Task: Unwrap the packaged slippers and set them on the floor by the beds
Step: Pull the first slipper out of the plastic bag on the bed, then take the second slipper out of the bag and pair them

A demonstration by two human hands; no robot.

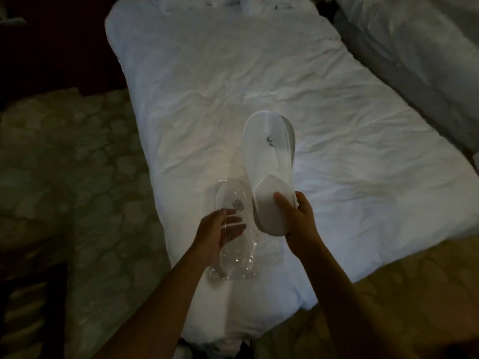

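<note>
Currently: slippers out of wrap, over bed.
My right hand [293, 218] grips the unwrapped slippers [268, 161] at the heel; my left hand [220, 229], fingers relaxed, touches the packaged slippers [233, 216] on the bed [233, 73].

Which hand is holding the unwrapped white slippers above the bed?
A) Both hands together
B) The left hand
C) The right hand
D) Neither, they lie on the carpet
C: the right hand grips the heel end of the white slippers over the bed, while the left hand, fingers straight, is at the plastic-wrapped pair lying on the bed.
</note>
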